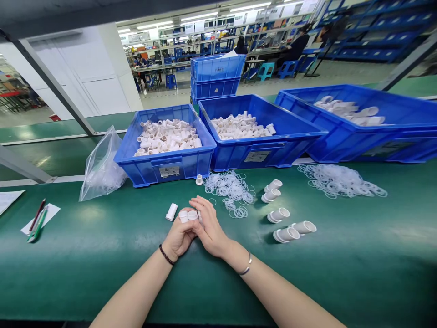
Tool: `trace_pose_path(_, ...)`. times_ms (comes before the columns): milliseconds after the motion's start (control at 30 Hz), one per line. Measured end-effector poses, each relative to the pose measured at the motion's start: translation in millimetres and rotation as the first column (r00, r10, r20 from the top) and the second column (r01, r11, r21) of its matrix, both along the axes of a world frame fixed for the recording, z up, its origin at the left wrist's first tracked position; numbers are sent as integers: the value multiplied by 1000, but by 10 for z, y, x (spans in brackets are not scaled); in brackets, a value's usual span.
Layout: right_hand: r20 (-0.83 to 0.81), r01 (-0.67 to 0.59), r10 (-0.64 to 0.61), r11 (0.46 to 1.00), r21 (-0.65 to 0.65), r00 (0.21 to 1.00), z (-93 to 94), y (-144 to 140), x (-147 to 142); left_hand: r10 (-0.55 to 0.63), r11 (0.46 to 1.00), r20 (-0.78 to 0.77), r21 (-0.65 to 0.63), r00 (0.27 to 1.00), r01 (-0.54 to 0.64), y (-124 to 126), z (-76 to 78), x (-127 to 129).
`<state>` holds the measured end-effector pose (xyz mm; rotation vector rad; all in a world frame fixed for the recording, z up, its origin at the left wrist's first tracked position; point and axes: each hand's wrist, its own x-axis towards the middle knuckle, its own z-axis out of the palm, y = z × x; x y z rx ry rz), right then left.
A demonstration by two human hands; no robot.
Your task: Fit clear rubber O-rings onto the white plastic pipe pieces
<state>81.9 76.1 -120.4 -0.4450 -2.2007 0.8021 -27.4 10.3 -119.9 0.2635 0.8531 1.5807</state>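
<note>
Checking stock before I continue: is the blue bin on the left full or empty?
Partly full. The left blue bin holds a heap of white tube parts below its rim.

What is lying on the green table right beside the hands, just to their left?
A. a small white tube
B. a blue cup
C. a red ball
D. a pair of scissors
A: a small white tube lies on its side on the green table, close to the left hand, which holds two more white pieces together with the right hand.
</note>
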Motion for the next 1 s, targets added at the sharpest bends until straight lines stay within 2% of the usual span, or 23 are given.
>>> trace_pose_path(167, -43, 39, -38, 999, 4, 998, -5, 185, 52, -89, 995, 66, 49, 994, 85, -30, 30, -4)
trace_pose_path(267, -46, 174, -176, 984, -38, 983, 4, 411, 132, -105, 992, 67, 77, 992, 100, -36, 68, -29)
trace_pose_path(333, 92, 267, -270, 963, 40, 959, -13, 559, 192, -121, 990, 49, 75, 991, 118, -39, 95, -40)
trace_pose_path(433, 311, 301, -368, 922, 244, 876, -84, 695, 251, -122, 991, 28, 57, 992, 120, -41, 112, -40)
trace_pose_path(533, 395, 283, -422, 887, 365, 816, -165, 730, 252, -108, 993, 5, 39, 994, 108, -40, 95, -34)
trace_pose_path(600, 409, 276, -423, 887, 371, 809, -190, 730, 234, -109, 994, -16, 28, 994, 109, -40, 77, -33)
trace_pose_path(700, 390, 302, -411, 901, 311, 824, -147, 711, 215, -95, 995, -68, 24, 993, 97, -34, 67, -27)
trace_pose_path(800, 296, 322, -352, 936, 144, 888, 1, 635, 226, -12, 1000, -162, 18, 987, 15, -13, 73, -10)
trace_pose_path(900, 173, 212, -190, 970, -119, 966, 171, 508, 243, 82, 996, -254, 5, 964, -84, 17, 64, 1)
trace_pose_path(933, 149, 162, -136, 970, -179, 979, 209, 464, 242, 105, 994, -281, 8, 954, -107, 25, 54, 0)
trace_pose_path(1000, 145, 107, -76, 970, -219, 986, 238, 391, 224, 131, 991, -337, 22, 933, -131, 36, 28, -6)
